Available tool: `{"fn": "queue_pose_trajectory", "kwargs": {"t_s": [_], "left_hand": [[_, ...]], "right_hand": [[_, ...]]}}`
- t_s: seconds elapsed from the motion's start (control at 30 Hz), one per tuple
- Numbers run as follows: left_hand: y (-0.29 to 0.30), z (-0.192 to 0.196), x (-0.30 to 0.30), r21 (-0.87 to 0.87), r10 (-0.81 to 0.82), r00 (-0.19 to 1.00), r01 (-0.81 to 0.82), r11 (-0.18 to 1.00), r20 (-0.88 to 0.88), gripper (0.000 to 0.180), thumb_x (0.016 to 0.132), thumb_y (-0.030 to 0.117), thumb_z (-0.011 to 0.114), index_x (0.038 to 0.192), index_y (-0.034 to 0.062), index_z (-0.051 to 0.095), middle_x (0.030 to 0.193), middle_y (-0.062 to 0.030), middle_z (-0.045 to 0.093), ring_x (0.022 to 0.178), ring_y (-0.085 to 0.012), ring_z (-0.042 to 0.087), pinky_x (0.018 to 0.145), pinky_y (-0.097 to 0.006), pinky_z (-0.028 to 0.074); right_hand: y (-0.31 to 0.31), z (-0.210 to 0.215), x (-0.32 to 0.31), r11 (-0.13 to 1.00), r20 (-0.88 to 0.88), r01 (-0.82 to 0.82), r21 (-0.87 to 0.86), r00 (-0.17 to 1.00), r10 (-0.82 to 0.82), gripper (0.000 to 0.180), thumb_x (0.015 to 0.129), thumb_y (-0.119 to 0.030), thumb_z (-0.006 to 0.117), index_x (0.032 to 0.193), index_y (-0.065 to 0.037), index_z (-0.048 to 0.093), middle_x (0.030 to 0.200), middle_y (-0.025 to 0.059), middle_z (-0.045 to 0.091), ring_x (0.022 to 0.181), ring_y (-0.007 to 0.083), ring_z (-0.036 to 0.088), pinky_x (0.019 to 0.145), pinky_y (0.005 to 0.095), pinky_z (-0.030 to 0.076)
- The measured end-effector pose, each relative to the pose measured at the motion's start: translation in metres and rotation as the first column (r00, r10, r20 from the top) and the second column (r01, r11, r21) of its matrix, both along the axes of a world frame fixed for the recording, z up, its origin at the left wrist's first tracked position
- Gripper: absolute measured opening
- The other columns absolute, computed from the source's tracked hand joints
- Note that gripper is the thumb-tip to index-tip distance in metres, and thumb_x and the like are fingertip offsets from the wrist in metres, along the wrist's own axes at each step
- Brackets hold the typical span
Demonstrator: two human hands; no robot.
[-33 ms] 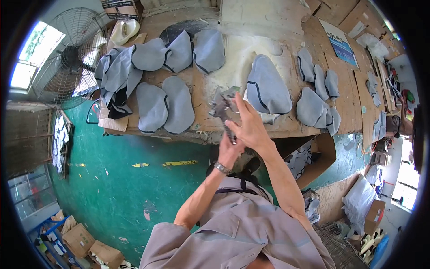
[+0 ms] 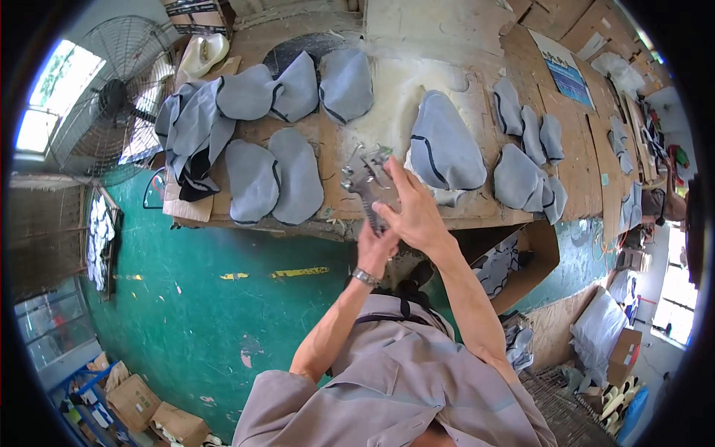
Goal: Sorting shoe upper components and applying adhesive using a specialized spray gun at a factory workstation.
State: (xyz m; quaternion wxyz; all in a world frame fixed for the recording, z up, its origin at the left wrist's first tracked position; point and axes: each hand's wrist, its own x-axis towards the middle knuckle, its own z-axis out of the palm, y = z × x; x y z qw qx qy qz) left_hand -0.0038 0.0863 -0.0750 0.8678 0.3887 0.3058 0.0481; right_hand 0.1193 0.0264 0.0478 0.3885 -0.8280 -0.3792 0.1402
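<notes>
- Change: none to make out; same pose of both hands and same lie of the pieces as in the other picture of this instant.
- Metal tool [image 2: 366, 186], plier-like with silvery jaws, held up in the air over the near edge of the wooden workbench [image 2: 387, 97], not resting on it.
- Right hand [image 2: 417, 216] laid against the tool's right side, fingers spread long and half open around the head, thumb side toward the bench.
- Left hand [image 2: 375, 249] just below, closed narrow around the lower handle; wristwatch [image 2: 365, 278] on that wrist.
- Cannot tell whether the tool's jaws hold anything; too small and partly hidden by the fingers.
- Nearest on the bench: large grey fabric piece with dark edging [image 2: 445, 145] just right of the tool, pair of grey oval pieces [image 2: 274, 177] to the left.
- Further grey pieces in rows along the back and right of the bench; standing fan [image 2: 112, 97] at far left, green floor [image 2: 223, 313] below.
</notes>
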Motion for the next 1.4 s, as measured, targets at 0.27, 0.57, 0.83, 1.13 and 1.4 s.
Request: {"fn": "queue_pose_trajectory", "kwargs": {"t_s": [0.27, 0.57, 0.83, 1.13, 1.4], "left_hand": [[0.088, -0.065, 0.067, 0.035, -0.049, 0.978, 0.057, 0.998, -0.202, 0.042, 0.094, 0.042, 0.073, 0.114, 0.008, 0.061, 0.07, 0.0013, 0.052, 0.051, -0.0095, 0.049, 0.042, -0.027, 0.036], [0.083, -0.055, 0.108, 0.992, -0.048, 0.998, 0.051, 0.112, -0.046, 0.048, 0.081, 0.024, 0.08, 0.122, 0.0042, 0.065, 0.124, -0.021, 0.059, 0.116, -0.0407, 0.055, 0.098, -0.049, 0.046], [0.022, 0.011, 0.169, 0.984, -0.344, 0.927, -0.173, -0.044, 0.147, 0.037, 0.069, 0.018, 0.083, 0.103, 0.0088, 0.074, 0.125, -0.0135, 0.06, 0.127, -0.0371, 0.051, 0.102, -0.051, 0.042], [0.045, 0.114, 0.184, 0.93, -0.285, 0.895, -0.366, -0.032, 0.342, 0.026, 0.065, 0.013, 0.084, 0.089, 0.0089, 0.075, 0.118, -0.0093, 0.062, 0.124, -0.0327, 0.054, 0.102, -0.045, 0.042], [0.151, 0.208, 0.118, 0.878, -0.192, 0.909, -0.41, -0.248, 0.371, 0.027, 0.069, 0.016, 0.085, 0.094, 0.0094, 0.076, 0.118, -0.0095, 0.065, 0.12, -0.0331, 0.057, 0.1, -0.046, 0.045]], "right_hand": [[-0.111, -0.101, -0.039, 0.949, -0.125, 0.228, -0.218, 0.958, -0.259, 0.066, 0.087, -0.01, 0.075, 0.145, 0.004, 0.048, 0.144, 0.0201, 0.054, 0.113, 0.0256, 0.064, 0.072, 0.0286, 0.058], [-0.262, -0.173, -0.167, 0.633, -0.125, 0.359, -0.686, 0.799, -0.588, 0.065, 0.082, -0.026, 0.076, 0.137, 0.003, 0.057, 0.125, 0.0222, 0.066, 0.109, 0.0368, 0.067, 0.096, 0.0429, 0.052], [-0.262, -0.19, -0.201, 0.716, -0.415, 0.381, -0.584, 0.618, -0.667, 0.062, 0.083, -0.026, 0.077, 0.134, 0.006, 0.06, 0.126, 0.0258, 0.066, 0.109, 0.0372, 0.069, 0.095, 0.0418, 0.054], [-0.28, -0.195, -0.199, 0.733, -0.321, 0.401, -0.55, 0.708, -0.629, 0.057, 0.083, -0.022, 0.077, 0.132, 0.003, 0.062, 0.116, 0.0251, 0.07, 0.095, 0.0342, 0.072, 0.084, 0.0406, 0.057], [-0.262, -0.195, -0.177, 0.763, -0.341, 0.3, -0.572, 0.76, -0.554, 0.057, 0.082, -0.021, 0.077, 0.132, 0.002, 0.062, 0.117, 0.024, 0.069, 0.095, 0.0336, 0.071, 0.084, 0.0411, 0.056]]}}
